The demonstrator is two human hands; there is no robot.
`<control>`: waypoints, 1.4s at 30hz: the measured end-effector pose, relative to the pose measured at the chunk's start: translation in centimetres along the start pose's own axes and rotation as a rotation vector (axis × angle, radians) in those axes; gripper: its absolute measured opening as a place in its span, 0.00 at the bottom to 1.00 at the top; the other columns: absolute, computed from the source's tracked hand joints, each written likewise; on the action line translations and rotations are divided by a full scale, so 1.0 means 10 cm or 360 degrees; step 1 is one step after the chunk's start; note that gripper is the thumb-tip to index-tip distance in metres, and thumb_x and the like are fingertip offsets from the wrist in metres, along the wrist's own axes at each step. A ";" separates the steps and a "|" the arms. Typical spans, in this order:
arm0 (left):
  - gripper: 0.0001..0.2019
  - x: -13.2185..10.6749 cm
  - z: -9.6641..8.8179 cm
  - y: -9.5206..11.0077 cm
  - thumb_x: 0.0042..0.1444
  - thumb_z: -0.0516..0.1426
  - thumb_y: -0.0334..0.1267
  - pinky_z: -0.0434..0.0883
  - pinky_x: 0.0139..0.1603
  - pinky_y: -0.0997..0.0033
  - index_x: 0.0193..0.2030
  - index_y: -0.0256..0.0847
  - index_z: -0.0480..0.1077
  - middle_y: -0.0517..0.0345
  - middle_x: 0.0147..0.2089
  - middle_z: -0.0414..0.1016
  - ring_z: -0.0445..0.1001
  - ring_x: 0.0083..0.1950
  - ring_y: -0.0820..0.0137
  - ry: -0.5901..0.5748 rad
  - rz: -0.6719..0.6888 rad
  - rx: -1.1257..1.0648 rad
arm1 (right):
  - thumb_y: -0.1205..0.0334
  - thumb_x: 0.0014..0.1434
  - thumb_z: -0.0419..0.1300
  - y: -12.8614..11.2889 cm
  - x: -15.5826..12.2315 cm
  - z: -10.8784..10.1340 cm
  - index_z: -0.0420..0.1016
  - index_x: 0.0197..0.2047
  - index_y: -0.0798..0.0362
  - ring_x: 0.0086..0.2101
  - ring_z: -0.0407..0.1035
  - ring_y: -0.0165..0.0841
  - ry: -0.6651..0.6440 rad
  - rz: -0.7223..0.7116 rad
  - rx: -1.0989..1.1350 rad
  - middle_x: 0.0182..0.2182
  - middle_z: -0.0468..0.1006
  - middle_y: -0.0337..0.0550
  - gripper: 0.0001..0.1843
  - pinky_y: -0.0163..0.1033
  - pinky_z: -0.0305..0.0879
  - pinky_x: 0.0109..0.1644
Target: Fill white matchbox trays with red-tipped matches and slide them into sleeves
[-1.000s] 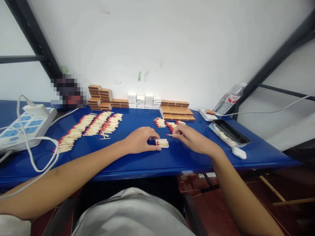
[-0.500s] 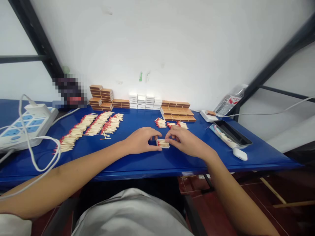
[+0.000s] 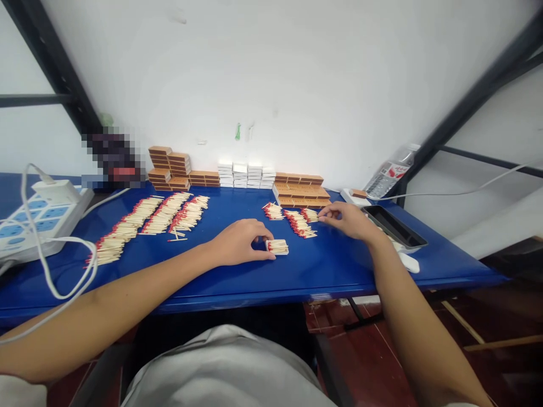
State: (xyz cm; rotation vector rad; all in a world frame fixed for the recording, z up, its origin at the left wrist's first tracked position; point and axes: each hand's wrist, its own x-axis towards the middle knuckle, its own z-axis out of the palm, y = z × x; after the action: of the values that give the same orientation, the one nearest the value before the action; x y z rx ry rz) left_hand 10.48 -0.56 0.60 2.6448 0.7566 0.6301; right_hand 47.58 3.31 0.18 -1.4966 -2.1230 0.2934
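A small white matchbox tray (image 3: 285, 252) lies on the blue table with red-tipped matches (image 3: 278, 246) inside. My left hand (image 3: 244, 242) holds the tray's left end between thumb and fingers. Farther right, my right hand (image 3: 345, 219) has its fingertips pinched at the ends of some matches (image 3: 310, 215) in a small pile. Just left of these, a longer pile of matches (image 3: 300, 224) fans toward me. Another little match pile (image 3: 272, 211) lies behind the tray.
Three long rows of matches (image 3: 155, 217) spread at left. Along the wall stand brown matchboxes (image 3: 301, 192) and stacked white trays (image 3: 247, 175). A power strip (image 3: 31, 220) with looping cable is at far left. At right are a phone (image 3: 394, 226) and a bottle (image 3: 391, 172).
My right hand has moved from the tray rightward and back to the small match pile, uncovering the longer pile. My left hand has stayed at the tray.
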 end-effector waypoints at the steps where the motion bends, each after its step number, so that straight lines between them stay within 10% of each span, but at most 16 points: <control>1: 0.17 0.00 0.00 0.00 0.60 0.68 0.52 0.69 0.44 0.66 0.48 0.42 0.81 0.55 0.41 0.81 0.77 0.42 0.64 -0.0001 -0.0003 0.0001 | 0.38 0.60 0.64 0.00 -0.01 0.02 0.83 0.38 0.53 0.33 0.70 0.39 -0.0027 -0.0018 -0.0007 0.32 0.80 0.47 0.24 0.45 0.66 0.40; 18: 0.18 -0.01 -0.02 0.02 0.59 0.70 0.50 0.68 0.44 0.67 0.49 0.40 0.81 0.54 0.42 0.82 0.76 0.42 0.64 -0.0022 -0.0019 0.0010 | 0.34 0.63 0.61 -0.14 -0.14 0.03 0.77 0.38 0.53 0.34 0.69 0.38 -0.0058 0.0029 0.0033 0.34 0.78 0.47 0.27 0.44 0.65 0.40; 31: 0.25 -0.01 0.03 -0.02 0.58 0.70 0.51 0.71 0.45 0.66 0.58 0.41 0.77 0.54 0.44 0.82 0.78 0.43 0.63 0.0040 -0.0062 -0.0025 | 0.52 0.69 0.60 -1.33 -0.37 0.04 0.76 0.38 0.49 0.34 0.69 0.37 -0.0379 -0.0302 0.0022 0.35 0.78 0.44 0.12 0.41 0.62 0.36; 42: 0.22 -0.01 0.03 -0.02 0.57 0.71 0.49 0.70 0.47 0.64 0.54 0.42 0.77 0.55 0.43 0.82 0.78 0.44 0.63 0.0069 -0.0009 -0.0020 | 0.60 0.69 0.60 -1.57 -0.22 0.27 0.74 0.38 0.49 0.35 0.68 0.36 -0.0526 -0.0337 -0.0182 0.37 0.76 0.43 0.06 0.41 0.58 0.36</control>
State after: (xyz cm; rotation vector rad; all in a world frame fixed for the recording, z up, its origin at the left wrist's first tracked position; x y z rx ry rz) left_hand 10.44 -0.54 0.24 2.6244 0.7690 0.6903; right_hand 33.98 -4.16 4.45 -1.3424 -2.5759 0.3682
